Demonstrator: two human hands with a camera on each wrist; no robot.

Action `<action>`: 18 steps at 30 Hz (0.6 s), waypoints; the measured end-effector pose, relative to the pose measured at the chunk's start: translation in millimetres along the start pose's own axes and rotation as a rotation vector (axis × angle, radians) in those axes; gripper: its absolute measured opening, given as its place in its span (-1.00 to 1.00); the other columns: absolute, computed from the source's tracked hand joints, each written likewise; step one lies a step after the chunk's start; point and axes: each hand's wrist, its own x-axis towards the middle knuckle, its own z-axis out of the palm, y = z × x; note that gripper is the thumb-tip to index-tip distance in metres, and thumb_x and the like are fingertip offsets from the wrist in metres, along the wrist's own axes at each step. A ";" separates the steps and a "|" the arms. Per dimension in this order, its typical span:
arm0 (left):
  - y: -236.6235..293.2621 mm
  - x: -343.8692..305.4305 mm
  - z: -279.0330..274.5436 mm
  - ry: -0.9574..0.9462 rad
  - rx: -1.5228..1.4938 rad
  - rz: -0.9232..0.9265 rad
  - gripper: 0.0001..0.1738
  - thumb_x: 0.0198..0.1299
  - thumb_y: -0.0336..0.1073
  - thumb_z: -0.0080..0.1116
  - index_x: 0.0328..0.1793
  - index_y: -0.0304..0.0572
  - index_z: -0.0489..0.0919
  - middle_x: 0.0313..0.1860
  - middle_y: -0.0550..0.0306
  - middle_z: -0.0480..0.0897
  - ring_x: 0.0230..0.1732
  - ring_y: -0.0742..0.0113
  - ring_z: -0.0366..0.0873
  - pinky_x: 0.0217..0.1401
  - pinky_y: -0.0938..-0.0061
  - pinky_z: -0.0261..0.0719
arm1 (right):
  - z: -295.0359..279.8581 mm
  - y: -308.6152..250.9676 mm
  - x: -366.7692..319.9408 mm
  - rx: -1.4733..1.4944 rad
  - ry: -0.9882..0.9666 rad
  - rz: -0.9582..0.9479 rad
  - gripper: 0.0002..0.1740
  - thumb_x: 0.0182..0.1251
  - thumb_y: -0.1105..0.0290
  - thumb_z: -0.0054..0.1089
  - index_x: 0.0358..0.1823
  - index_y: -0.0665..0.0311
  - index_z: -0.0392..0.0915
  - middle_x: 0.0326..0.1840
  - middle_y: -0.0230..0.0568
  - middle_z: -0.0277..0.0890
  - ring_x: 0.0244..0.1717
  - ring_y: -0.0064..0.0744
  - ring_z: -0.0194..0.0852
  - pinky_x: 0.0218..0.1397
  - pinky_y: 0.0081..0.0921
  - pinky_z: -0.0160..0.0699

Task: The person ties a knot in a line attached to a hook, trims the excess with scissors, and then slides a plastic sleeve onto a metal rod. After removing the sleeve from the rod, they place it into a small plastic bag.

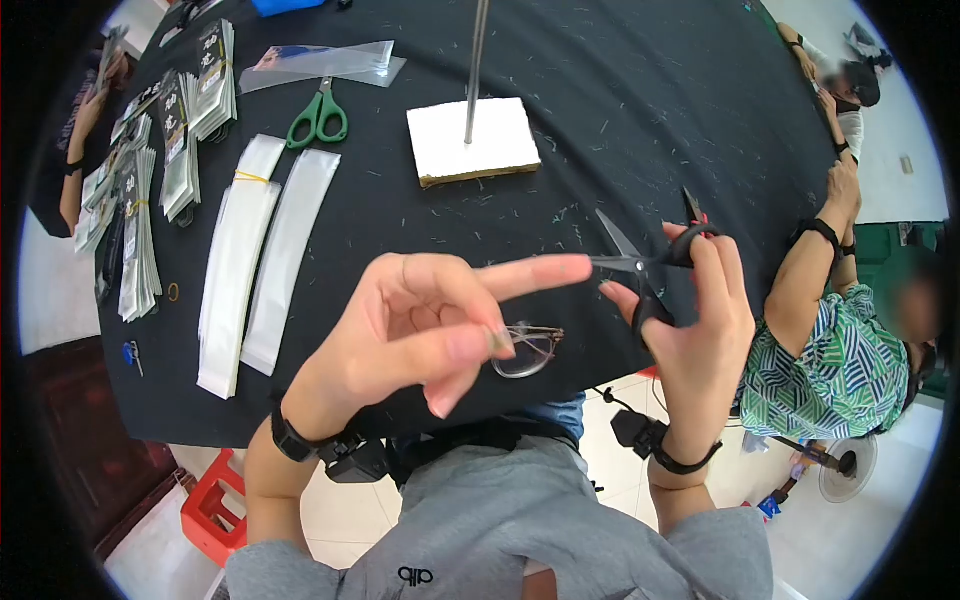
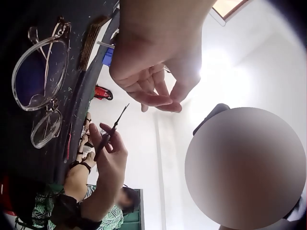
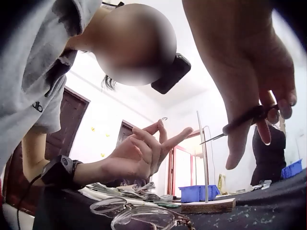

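L hand (image 1: 395,335) pinches tiny item (image 1: 499,341), index out; R hand (image 1: 712,318) grips blk scissors (image 1: 640,266), blades apart.

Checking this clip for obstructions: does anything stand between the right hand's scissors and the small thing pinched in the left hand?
Yes: an outstretched finger of the left hand points at the scissors, between them and the small pinched thing. Nothing else visible stands between; the glasses lie lower, on the table.
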 end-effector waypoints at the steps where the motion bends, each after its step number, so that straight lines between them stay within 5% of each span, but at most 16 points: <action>1: 0.7 -1.6 2.6 0.009 -0.041 -0.026 -0.88 0.17 -0.39 0.12 -0.42 -0.25 0.53 0.23 -0.73 0.29 -0.79 0.61 0.48 -0.78 0.85 0.33 | -2.8 -4.7 0.8 0.006 -0.019 0.006 -0.40 -0.29 0.36 0.59 -0.16 0.36 0.48 -0.25 -0.17 0.43 -0.24 -0.10 0.52 -0.22 -0.30 0.49; 4: 5.7 -5.4 6.9 0.044 -0.101 -0.063 -0.87 0.12 -0.42 0.14 -0.47 -0.27 0.54 0.16 -0.79 0.32 -0.79 0.59 0.50 -0.78 0.84 0.36 | -2.9 -9.7 2.0 0.032 -0.040 0.042 -0.40 -0.29 0.37 0.59 -0.16 0.39 0.47 -0.23 -0.15 0.46 -0.26 -0.10 0.52 -0.21 -0.33 0.50; 6: 7.5 -7.5 1.2 -0.117 -0.209 -0.064 -0.92 0.12 -0.59 0.10 -0.26 -0.35 0.58 0.29 -0.55 0.34 -0.63 0.58 0.51 -0.59 0.75 0.38 | -2.3 -9.8 2.8 0.022 -0.051 0.037 -0.39 -0.30 0.38 0.60 -0.17 0.40 0.47 -0.22 -0.13 0.47 -0.26 -0.10 0.53 -0.22 -0.35 0.51; 8: 7.9 -7.1 1.2 -0.118 -0.225 -0.055 -0.91 0.12 -0.59 0.09 -0.26 -0.38 0.57 0.27 -0.57 0.35 -0.64 0.60 0.50 -0.59 0.76 0.38 | -1.0 -8.4 2.7 0.035 -0.051 0.033 -0.39 -0.30 0.38 0.60 -0.17 0.41 0.47 -0.23 -0.13 0.47 -0.27 -0.12 0.53 -0.22 -0.36 0.51; 18: -9.9 5.1 6.9 0.369 0.308 0.030 -0.89 0.30 -0.42 0.06 -0.22 -0.31 0.58 -0.20 -0.18 0.70 -0.80 0.73 0.31 -0.79 0.82 0.19 | 6.9 -6.4 1.1 0.153 -0.136 0.068 -0.41 -0.26 0.30 0.61 -0.28 0.40 0.40 -0.36 -0.13 0.40 -0.41 -0.20 0.43 -0.32 -0.42 0.45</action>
